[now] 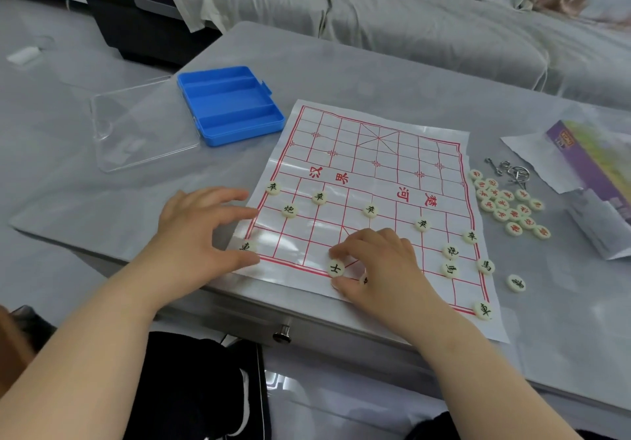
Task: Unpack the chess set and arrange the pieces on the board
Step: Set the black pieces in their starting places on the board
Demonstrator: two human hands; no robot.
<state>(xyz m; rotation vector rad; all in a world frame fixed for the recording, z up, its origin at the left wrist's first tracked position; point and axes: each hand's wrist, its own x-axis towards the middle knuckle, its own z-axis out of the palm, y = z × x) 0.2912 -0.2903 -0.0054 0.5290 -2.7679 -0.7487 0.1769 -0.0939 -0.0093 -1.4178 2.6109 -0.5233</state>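
Observation:
A paper chess board point(368, 180) with red lines lies on the grey table. Several cream round pieces with black characters stand on its near half. My right hand point(379, 262) pinches one black-marked piece point(336, 267) on the board's near edge line, and a second piece peeks out under its palm. My left hand point(201, 231) rests at the board's near left corner with fingers spread, beside a piece point(246, 246). A heap of red-marked pieces point(508, 204) lies right of the board. One loose piece point(516, 283) lies off the board's right edge.
An empty blue plastic case point(232, 105) and its clear lid point(136, 125) sit at the back left. Metal ring puzzles point(512, 170) and a purple packet point(594, 173) on paper lie at the right. A sofa with a grey cover stands behind the table.

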